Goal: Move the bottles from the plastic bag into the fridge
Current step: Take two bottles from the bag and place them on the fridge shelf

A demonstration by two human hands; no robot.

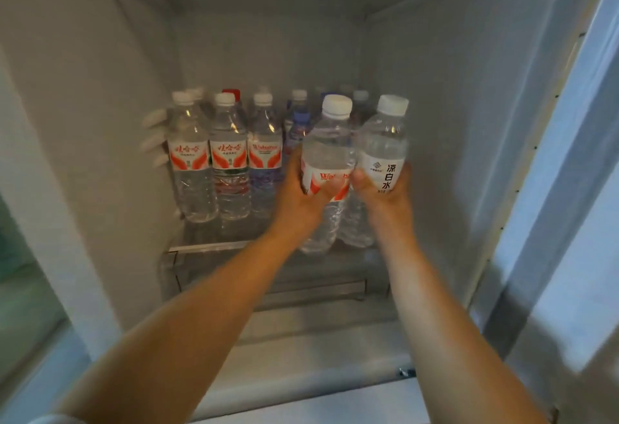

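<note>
Left hand (303,189) clamped on red-labelled bottle (326,169), right hand (385,185) on white-labelled bottle (382,155), both at shelf (207,246) front right; crowding risks toppling standing bottles (227,155).

Fridge shelf (214,245): water bottles (227,159) upright in rows, left of and behind fingers (294,162); shelf front edge below fingers.

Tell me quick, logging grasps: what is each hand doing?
Left hand: closed on the red-label bottle.
Right hand: closed on the white-label bottle.
</note>
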